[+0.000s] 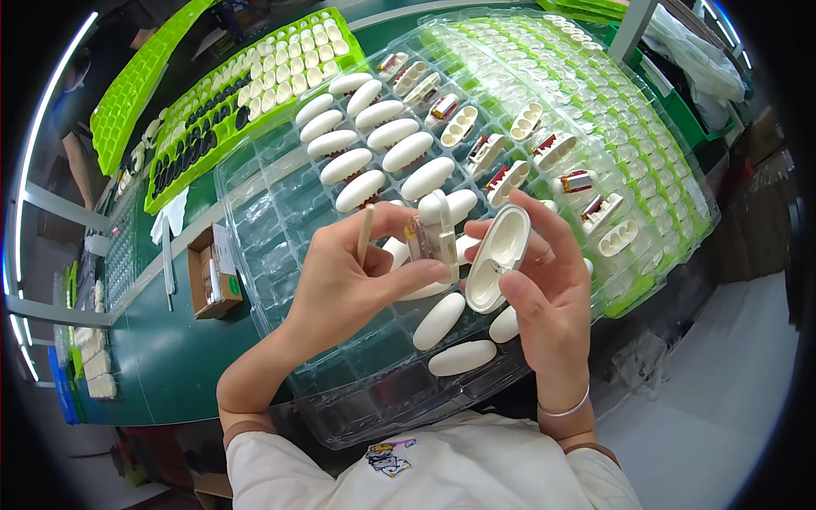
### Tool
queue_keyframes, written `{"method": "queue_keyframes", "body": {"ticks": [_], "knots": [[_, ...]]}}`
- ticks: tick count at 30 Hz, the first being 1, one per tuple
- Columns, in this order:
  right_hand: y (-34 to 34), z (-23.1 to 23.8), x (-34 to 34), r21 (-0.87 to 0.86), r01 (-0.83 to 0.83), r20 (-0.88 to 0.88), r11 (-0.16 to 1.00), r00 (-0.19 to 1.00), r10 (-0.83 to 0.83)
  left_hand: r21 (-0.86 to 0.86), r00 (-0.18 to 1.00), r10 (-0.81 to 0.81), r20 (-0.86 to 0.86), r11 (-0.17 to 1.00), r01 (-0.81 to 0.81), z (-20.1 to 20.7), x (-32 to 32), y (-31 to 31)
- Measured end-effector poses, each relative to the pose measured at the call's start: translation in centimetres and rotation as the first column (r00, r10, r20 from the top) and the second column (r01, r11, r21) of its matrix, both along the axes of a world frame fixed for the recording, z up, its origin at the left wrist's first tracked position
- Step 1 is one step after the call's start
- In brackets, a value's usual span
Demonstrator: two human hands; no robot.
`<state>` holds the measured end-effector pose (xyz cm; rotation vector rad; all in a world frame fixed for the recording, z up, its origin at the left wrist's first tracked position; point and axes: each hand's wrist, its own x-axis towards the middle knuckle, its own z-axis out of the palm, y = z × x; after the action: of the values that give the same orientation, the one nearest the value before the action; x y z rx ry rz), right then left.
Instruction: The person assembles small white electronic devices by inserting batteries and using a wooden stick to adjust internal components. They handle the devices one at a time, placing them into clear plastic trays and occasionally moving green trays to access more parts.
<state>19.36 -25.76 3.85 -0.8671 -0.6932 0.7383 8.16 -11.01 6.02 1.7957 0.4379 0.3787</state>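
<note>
My left hand (344, 268) pinches a small charging-case inner frame (435, 234), partly clear, with a white rounded top. A thin tan stick (365, 231) is also tucked among its fingers. Between the thumb and fingers of my right hand (552, 297) is a white oval case shell (500, 255), its hollow side showing. Frame and shell are close together but seem apart. Below them is a clear compartment tray (280, 225) holding white oval cases (429, 177) in rows and, farther right, inner frames with red and silver parts (507, 180).
Stacked clear trays over green ones (663, 183) stand at the right. A green tray of white and black pieces (280, 81) sits at the far left, near a small cardboard box (202, 280) on the green table (170, 374). At the left edge, another person's arm (78, 170) shows.
</note>
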Motion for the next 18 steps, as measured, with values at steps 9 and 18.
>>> {"method": "queue_keyframes", "body": {"ticks": [9,18], "knots": [[0.3,0.7,-0.1,-0.088,0.090,0.303,0.992,0.951,-0.059,0.225,0.998,-0.053,0.022,0.973,0.047,0.1,-0.1,-0.2],[-0.1,0.8,0.4,-0.098,0.009,0.147,0.995,0.989,0.006,-0.343,0.971,-0.194,0.137,0.911,0.231,-0.1,0.1,1.1]]}}
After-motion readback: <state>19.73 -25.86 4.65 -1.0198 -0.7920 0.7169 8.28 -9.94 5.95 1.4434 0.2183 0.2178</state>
